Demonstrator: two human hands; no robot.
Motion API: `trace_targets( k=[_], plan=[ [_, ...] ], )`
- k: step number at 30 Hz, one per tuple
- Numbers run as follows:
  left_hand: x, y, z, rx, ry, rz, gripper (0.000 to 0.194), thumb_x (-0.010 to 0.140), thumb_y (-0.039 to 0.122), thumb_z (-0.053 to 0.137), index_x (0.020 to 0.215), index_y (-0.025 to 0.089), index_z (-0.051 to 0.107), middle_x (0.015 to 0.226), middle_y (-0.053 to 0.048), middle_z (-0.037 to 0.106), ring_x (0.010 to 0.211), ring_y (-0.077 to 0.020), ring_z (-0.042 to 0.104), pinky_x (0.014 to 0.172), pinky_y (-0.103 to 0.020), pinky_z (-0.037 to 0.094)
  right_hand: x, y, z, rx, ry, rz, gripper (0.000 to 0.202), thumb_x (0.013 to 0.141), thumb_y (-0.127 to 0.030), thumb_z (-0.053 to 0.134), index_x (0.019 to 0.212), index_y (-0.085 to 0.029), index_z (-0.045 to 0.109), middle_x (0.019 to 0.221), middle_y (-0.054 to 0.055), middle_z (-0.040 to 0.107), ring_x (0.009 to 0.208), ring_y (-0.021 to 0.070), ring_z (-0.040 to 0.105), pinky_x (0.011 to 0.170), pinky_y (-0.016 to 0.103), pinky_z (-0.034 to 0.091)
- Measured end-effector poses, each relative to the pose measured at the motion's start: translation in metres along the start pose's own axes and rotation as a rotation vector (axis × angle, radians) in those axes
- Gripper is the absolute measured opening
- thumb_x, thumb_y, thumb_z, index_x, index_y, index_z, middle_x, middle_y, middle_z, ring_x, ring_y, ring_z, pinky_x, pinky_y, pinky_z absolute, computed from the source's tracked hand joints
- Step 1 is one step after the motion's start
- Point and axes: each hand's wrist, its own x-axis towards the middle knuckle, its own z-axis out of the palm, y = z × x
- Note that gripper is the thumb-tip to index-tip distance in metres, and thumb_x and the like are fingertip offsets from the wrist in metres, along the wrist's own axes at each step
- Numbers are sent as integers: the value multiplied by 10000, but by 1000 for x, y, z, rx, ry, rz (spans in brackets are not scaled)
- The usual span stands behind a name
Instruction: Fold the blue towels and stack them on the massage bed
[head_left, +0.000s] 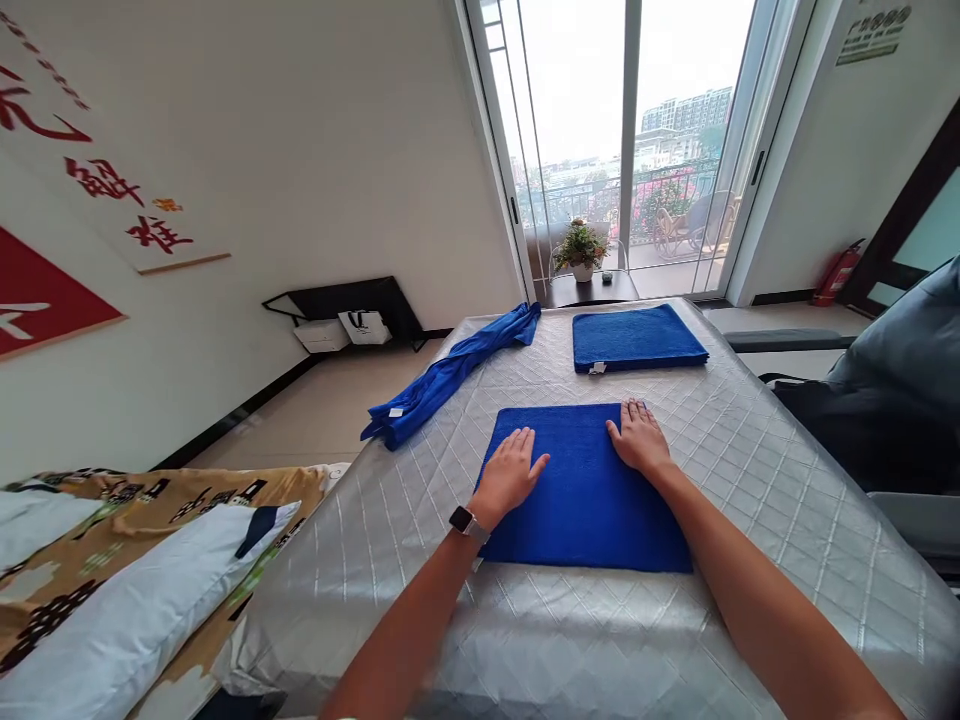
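Observation:
A folded blue towel (pixel 589 510) lies flat in front of me on a bed-like surface with a silver quilted cover (pixel 787 510). My left hand (pixel 512 470) rests on the towel's left part, fingers together and stretched out, thumb apart; a dark watch sits on that wrist. Over the towel's far right corner lies my right hand (pixel 637 435), fingers straight and palm down. Beyond it is a neat stack of folded blue towels (pixel 637 338) with a small white tag at its near edge. To the left, a twisted, loose bundle of blue towels (pixel 457 375) stretches along the cover's edge.
White pillows (pixel 157 610) lie on a patterned brown bedspread (pixel 247 485) at the lower left. A potted plant (pixel 581 250) stands on a small dark table by the glass sliding door. Dark bags (pixel 862 430) are at the right, with a fire extinguisher (pixel 836 272) behind.

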Motion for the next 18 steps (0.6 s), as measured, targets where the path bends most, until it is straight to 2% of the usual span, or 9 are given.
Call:
trace_targets(
  k=[3,5,7,9,10,12,16,18],
  plan=[
    [37,51,6,-65,8,190,667,1079,548,273,1546,102,443,1607,-143,437,1516,-248,369,1262,-390,284,0,1,2,-5,14,-6,744,1057,-477,235,1617,13,241,1693,191,206,1582,285,147,1280,397,95],
    [63,82,15,-112,3,250,660,1087,536,252,1552,104,432,1622,-139,412,1529,-246,342,1267,-405,277,-1,3,3,-26,22,-25,725,1058,-446,240,1612,22,252,1687,199,219,1579,287,160,1278,392,104],
    [84,102,25,-146,-7,242,626,1097,502,242,1556,118,427,1630,-138,398,1535,-243,330,1263,-427,283,-2,4,3,-50,24,-47,689,1058,-386,229,1608,28,258,1684,201,229,1577,286,170,1275,387,116],
    [95,106,34,-167,-8,210,611,1100,488,239,1558,130,425,1632,-140,392,1538,-243,322,1265,-442,276,-2,5,3,-56,24,-48,670,1055,-348,216,1608,27,260,1684,197,233,1576,283,176,1275,387,123],
    [97,102,36,-172,-6,195,615,1097,496,239,1560,135,423,1634,-141,388,1541,-246,315,1268,-447,266,-2,5,3,-52,23,-40,673,1054,-353,217,1608,27,259,1684,196,233,1576,284,176,1275,390,124],
    [93,80,38,-174,-5,166,637,1088,530,240,1570,151,413,1643,-138,370,1551,-250,291,1278,-453,238,-2,4,2,-34,23,-23,699,1055,-396,227,1608,30,255,1684,200,228,1577,286,174,1278,396,120],
    [73,7,32,-142,-33,-11,660,1080,557,214,1593,178,381,1661,-128,336,1559,-254,271,1283,-470,211,0,3,2,-21,15,-15,726,1059,-440,224,1610,32,248,1688,197,219,1578,282,167,1282,390,112],
    [63,-28,28,-126,-53,-119,682,1079,553,197,1604,145,354,1671,-137,311,1566,-258,249,1286,-464,199,0,3,2,-26,6,-12,726,1059,-440,222,1612,31,242,1691,192,212,1580,279,159,1284,387,106]
  ],
)
